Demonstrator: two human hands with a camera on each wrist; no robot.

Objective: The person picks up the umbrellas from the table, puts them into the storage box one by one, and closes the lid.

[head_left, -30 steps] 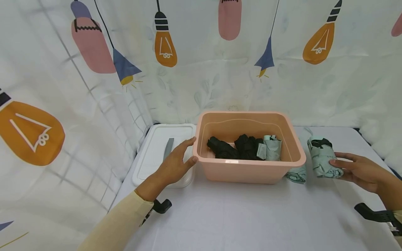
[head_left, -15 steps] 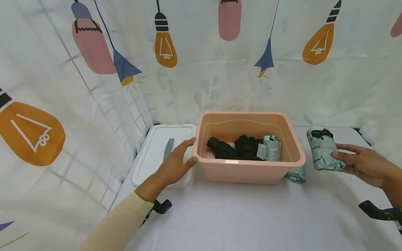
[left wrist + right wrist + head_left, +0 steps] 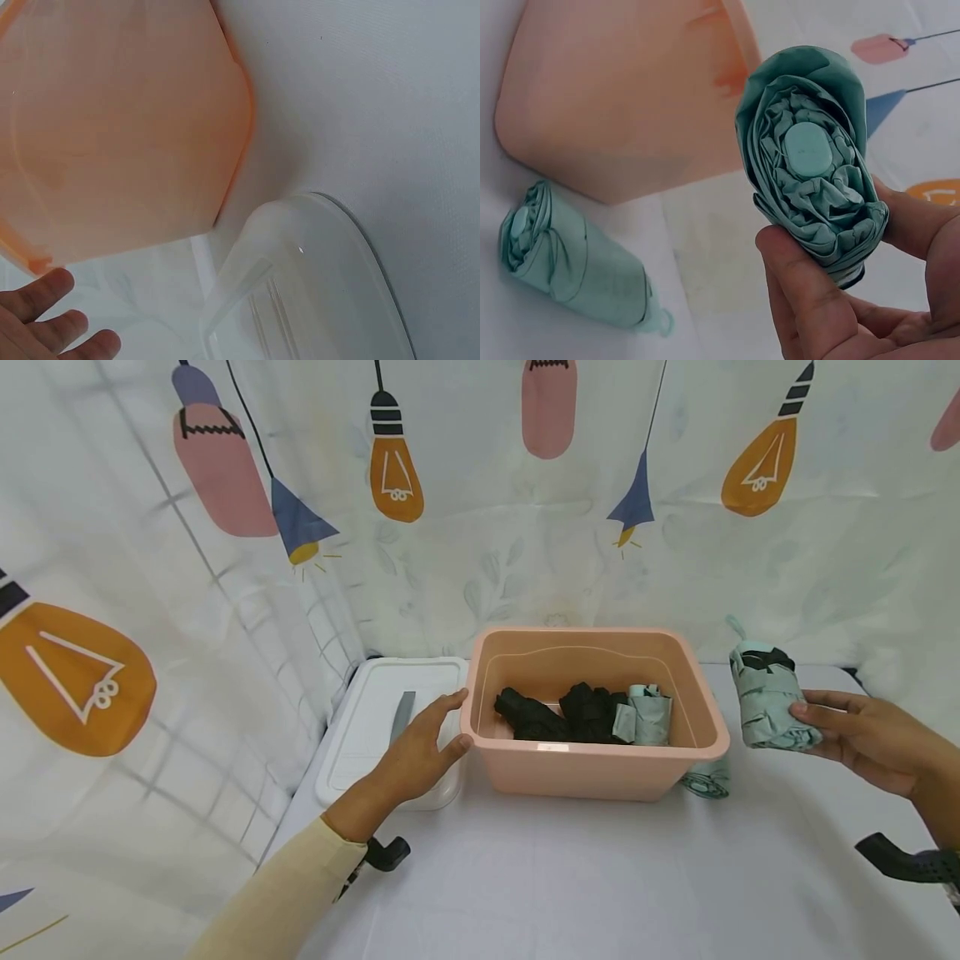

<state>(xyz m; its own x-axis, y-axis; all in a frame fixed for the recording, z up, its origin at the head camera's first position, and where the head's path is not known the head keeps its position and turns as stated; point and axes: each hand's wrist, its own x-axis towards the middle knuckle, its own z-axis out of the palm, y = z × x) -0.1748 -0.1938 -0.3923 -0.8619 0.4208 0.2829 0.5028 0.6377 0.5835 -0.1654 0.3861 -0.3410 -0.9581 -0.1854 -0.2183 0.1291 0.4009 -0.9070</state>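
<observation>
My right hand (image 3: 870,739) grips a folded mint-green umbrella (image 3: 771,706), lifted off the desk (image 3: 600,877) beside the right wall of the pink bin (image 3: 708,727). It looks light, with soft, slippery fabric over a stiff core; I judge a wrap around its middle safest. My left hand (image 3: 420,752) rests relaxed, fingers straight, against the bin's left rim, over the white lid (image 3: 375,710). The right wrist view alone shows the umbrella's end cap and a second mint umbrella (image 3: 570,259) lying whole.

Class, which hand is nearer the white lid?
Left. The left hand lies over the white lid beside the bin; the right hand is across the bin, holding an umbrella.
</observation>
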